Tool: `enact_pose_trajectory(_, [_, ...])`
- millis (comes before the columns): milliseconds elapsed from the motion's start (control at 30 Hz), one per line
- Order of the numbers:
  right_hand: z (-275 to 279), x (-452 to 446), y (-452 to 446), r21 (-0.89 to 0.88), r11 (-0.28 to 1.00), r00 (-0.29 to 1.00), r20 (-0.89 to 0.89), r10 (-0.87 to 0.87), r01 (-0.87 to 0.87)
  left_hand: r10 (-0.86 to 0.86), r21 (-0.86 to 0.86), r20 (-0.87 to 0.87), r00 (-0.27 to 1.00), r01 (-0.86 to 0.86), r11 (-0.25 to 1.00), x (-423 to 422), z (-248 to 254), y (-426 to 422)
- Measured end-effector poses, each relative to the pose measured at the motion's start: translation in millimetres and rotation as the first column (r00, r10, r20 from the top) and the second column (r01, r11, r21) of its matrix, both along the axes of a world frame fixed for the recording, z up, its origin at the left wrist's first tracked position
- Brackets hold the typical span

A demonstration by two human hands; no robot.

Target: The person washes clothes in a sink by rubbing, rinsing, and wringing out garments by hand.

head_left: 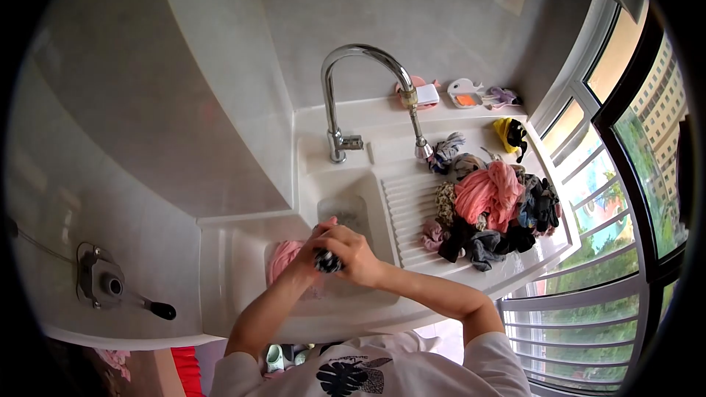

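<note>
Over the white basin, my left hand and my right hand are closed together round a small bunched dark patterned cloth. Most of that cloth is hidden inside my fingers. Beneath and to the left of my hands, a pink cloth lies in the basin. On the ribbed washboard to the right rests a heap of clothes, with a pink garment on top and dark and grey pieces around it.
A chrome faucet arches over the sink's back edge. Soap dishes stand on the back ledge. A yellow and black item lies at the back right corner. A wall-mounted crank is at the left, and windows are at the right.
</note>
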State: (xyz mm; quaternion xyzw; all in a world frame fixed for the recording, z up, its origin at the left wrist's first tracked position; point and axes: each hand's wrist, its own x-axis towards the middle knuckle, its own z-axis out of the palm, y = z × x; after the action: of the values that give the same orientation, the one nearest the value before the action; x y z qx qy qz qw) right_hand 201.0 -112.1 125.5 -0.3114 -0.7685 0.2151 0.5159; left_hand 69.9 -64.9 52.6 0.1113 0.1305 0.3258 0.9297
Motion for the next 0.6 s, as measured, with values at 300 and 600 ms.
enact_pose_trajectory(300, [-14.6,-19.3,-8.6,0.161,0.892,0.866,0.363,0.345,-0.423,-0.267,0.061,-0.889,0.372,0.674,0.736,1.4,41.6,20.5])
enact_pose_trajectory(600, [-67.8,-36.1,-13.0,0.256,0.841,0.760,0.601,0.248,-0.476,0.165,0.267,-0.961,0.223,0.906,0.328,17.9,1.2,19.7])
